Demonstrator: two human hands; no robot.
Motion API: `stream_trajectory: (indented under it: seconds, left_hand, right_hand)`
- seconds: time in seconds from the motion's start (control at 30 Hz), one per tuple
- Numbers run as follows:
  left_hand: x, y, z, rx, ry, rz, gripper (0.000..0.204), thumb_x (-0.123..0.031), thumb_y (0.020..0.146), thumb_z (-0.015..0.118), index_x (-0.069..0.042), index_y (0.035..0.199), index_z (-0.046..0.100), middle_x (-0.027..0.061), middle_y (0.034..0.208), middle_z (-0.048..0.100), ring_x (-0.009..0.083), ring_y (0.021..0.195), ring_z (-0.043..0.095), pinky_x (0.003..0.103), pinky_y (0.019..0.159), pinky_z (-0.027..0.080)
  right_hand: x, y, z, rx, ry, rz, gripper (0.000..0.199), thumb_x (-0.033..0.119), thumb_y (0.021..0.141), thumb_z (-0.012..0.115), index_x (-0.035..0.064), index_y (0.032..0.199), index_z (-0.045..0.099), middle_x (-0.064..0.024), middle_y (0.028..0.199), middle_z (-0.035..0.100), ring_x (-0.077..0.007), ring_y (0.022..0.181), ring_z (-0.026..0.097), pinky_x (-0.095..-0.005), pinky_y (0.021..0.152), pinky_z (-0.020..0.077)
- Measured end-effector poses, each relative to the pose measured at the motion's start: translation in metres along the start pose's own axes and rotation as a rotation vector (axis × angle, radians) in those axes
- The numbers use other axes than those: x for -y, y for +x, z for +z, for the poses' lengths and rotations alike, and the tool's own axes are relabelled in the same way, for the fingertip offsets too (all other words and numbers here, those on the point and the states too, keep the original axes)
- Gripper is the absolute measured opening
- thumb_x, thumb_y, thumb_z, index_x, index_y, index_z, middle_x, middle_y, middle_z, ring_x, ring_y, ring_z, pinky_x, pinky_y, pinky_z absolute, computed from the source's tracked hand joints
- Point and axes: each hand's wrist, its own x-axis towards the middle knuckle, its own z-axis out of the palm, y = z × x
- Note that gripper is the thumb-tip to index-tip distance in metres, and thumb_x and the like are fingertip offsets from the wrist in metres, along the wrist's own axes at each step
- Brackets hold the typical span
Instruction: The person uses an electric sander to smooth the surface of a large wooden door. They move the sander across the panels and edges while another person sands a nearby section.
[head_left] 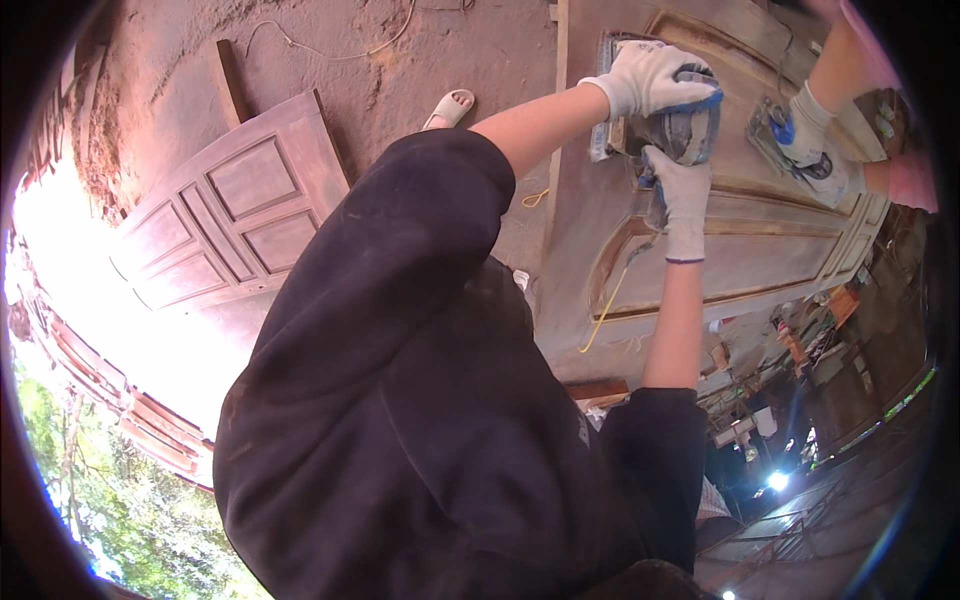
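Note:
A dusty dark sander (688, 132) with a flat rectangular base rests on a brown panelled wooden door (570, 240). My left hand (655, 78), in a white and blue work glove, is wrapped over the sander's far end. My right hand (683, 195), gloved too, grips its near end from the side of my body. The base is partly hidden by my hands. To the right, another person's gloved hands (806, 150) hold a second sander (770, 130) on the same door.
Another panelled door (250, 190) lies on the left, near a wooden plank (230, 80). A yellow cord (606, 308) trails over the work door. A sandalled foot (452, 107) stands on the reddish dirt floor (400, 60). Clutter and a bright lamp (778, 481) are at the lower right.

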Motion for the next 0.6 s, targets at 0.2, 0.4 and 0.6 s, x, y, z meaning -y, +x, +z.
stream_trajectory:
  seconds: [0.2, 0.4, 0.6]
  left_hand:
    - [-0.010, -0.077, 0.060, 0.025, -0.170, 0.123, 0.063, -0.064, 0.078, 0.059, -0.013, 0.114, 0.070, 0.0160, 0.112, 0.069, 0.0362, 0.108, 0.063, 0.044, 0.097, 0.046]
    - [-0.044, -0.145, 0.126, 0.175, -0.201, 0.159, 0.053, -0.059, 0.077, 0.063, -0.014, 0.106, 0.070, 0.0144, 0.100, 0.067, 0.0366, 0.096, 0.065, 0.046, 0.082, 0.049]
    - [-0.021, -0.093, 0.105, 0.156, -0.210, 0.184, 0.055, -0.062, 0.077, 0.060, -0.017, 0.109, 0.071, 0.0154, 0.099, 0.067, 0.0371, 0.097, 0.064, 0.048, 0.081, 0.048]
  right_hand:
    - [-0.075, -0.071, -0.022, 0.022, -0.069, -0.125, 0.084, 0.014, 0.077, 0.081, 0.0004, 0.149, 0.039, -0.0148, 0.139, 0.056, -0.0216, 0.120, 0.059, -0.0352, 0.099, 0.0489]
    - [-0.183, -0.156, -0.064, -0.080, -0.205, 0.011, 0.093, 0.020, 0.079, 0.082, 0.0032, 0.154, 0.030, -0.0177, 0.151, 0.044, -0.0259, 0.136, 0.049, -0.0379, 0.112, 0.0402]
    - [-0.152, -0.101, -0.057, -0.095, -0.096, 0.127, 0.075, 0.016, 0.079, 0.082, 0.0008, 0.143, 0.047, -0.0133, 0.137, 0.057, -0.0229, 0.122, 0.058, -0.0370, 0.103, 0.0467]
